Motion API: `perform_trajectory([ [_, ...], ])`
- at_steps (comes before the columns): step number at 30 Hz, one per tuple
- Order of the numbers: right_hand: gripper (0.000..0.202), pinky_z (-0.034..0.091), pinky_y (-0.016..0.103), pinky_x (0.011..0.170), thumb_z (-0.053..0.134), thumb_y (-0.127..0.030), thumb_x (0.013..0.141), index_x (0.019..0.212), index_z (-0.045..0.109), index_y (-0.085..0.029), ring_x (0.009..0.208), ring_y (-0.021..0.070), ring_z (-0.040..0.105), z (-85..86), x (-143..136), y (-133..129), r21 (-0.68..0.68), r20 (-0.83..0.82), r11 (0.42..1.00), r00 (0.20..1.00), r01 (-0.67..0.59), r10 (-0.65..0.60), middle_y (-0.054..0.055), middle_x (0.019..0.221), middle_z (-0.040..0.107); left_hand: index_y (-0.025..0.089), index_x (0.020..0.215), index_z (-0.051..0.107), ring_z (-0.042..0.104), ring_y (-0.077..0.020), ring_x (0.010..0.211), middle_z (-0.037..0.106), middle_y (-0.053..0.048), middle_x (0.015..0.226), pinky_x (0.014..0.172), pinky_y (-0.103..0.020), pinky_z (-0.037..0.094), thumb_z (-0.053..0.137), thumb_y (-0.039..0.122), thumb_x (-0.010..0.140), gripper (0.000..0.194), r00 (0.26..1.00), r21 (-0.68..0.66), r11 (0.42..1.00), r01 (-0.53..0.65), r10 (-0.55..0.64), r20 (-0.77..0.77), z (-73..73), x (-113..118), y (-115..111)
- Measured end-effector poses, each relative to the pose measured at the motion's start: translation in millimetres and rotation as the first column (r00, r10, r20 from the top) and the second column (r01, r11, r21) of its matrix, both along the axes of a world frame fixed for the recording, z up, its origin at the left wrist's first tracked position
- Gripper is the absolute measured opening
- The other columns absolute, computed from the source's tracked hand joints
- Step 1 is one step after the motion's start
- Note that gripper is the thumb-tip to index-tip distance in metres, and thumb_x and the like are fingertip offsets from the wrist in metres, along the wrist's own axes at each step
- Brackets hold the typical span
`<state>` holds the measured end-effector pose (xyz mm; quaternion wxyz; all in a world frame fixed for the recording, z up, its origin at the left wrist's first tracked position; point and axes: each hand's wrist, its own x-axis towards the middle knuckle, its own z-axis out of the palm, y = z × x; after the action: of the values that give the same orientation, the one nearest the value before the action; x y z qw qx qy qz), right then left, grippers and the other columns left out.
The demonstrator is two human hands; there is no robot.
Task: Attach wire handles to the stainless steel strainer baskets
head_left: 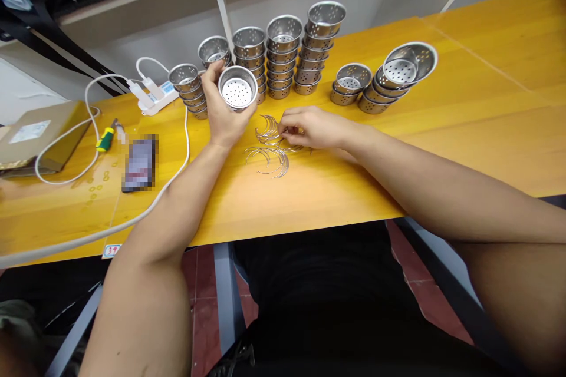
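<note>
My left hand (225, 115) is wrapped round a perforated metal strainer cup (239, 89), its open top tilted towards me. Below and to the right of it, my right hand (307, 126) pinches at a heap of thin curved wire handles (267, 129) on the table. Its fingertips are closed at the heap's right side; whether a wire is between them is hard to make out. More curved wires (280, 162) lie just in front. Behind my hands stand several stacks of the same cups, among them a tall stack (316, 50).
Two shorter cup groups stand at the right, the outer one topped by a tilted cup (413, 65). To the left are a power strip (159, 99) with a white cable (188, 141), a phone-like blurred object (140, 164), a green-yellow screwdriver (106, 138) and a cardboard box (42, 135).
</note>
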<state>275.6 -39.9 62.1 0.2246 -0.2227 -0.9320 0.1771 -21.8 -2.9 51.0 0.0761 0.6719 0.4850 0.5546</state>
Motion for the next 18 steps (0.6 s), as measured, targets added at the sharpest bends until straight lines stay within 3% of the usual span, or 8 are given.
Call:
perform_trajectory([
  [3,0.008,0.052,0.035,0.084,0.068,-0.023,0.105,0.102,0.075,-0.023,0.086,0.0223,0.067,3.5,3,0,-0.013,-0.015,1.000,1.000,0.021,-0.021,0.007,0.104,0.075,0.039,0.174,0.038,0.064,-0.0442,0.177,0.066,-0.017,0.173,0.156,-0.065,0.052,0.105,0.093,0.075,0.131,0.994,-0.006,0.994,0.109,-0.109,-0.027,4.4,14,-10],
  [6,0.005,0.053,0.036,0.085,0.071,-0.025,0.103,0.103,0.075,-0.023,0.086,0.0216,0.067,3.6,5,0,-0.034,-0.040,0.999,0.998,0.043,-0.044,0.008,0.108,0.075,0.042,0.176,0.036,0.069,-0.0440,0.172,0.069,-0.014,0.167,0.150,-0.067,0.058,0.100,0.097,0.080,0.129,0.984,-0.040,0.986,0.163,-0.165,-0.061,4.3,23,-19],
  [10,0.011,0.057,0.038,0.085,0.076,-0.033,0.103,0.107,0.078,-0.023,0.085,0.0229,0.068,2.4,7,1,-0.072,-0.105,0.990,0.986,0.124,-0.132,0.008,0.108,0.079,0.044,0.174,0.039,0.069,-0.0451,0.173,0.064,-0.013,0.172,0.149,-0.068,0.060,0.098,0.100,0.079,0.125,0.982,-0.026,0.987,0.159,-0.161,-0.096,0.7,28,-27],
  [13,0.022,0.062,0.043,0.090,0.074,-0.039,0.108,0.120,0.085,-0.025,0.091,0.0265,0.073,3.2,11,3,-0.065,-0.135,0.975,0.966,0.212,-0.219,0.010,0.111,0.081,0.044,0.172,0.039,0.068,-0.0448,0.173,0.062,-0.013,0.172,0.150,-0.067,0.059,0.100,0.098,0.079,0.123,0.982,0.009,0.986,0.167,-0.165,-0.093,-4.6,29,-27],
  [18,0.038,0.070,0.053,0.095,0.071,-0.062,0.115,0.123,0.088,-0.028,0.096,0.0326,0.078,0.2,19,13,-0.079,-0.170,0.932,0.916,0.354,-0.362,0.014,0.114,0.083,0.044,0.174,0.032,0.066,-0.0433,0.174,0.060,-0.012,0.174,0.151,-0.068,0.056,0.102,0.089,0.082,0.124,0.964,0.014,0.971,0.237,-0.233,-0.128,-15.3,31,-22],
])
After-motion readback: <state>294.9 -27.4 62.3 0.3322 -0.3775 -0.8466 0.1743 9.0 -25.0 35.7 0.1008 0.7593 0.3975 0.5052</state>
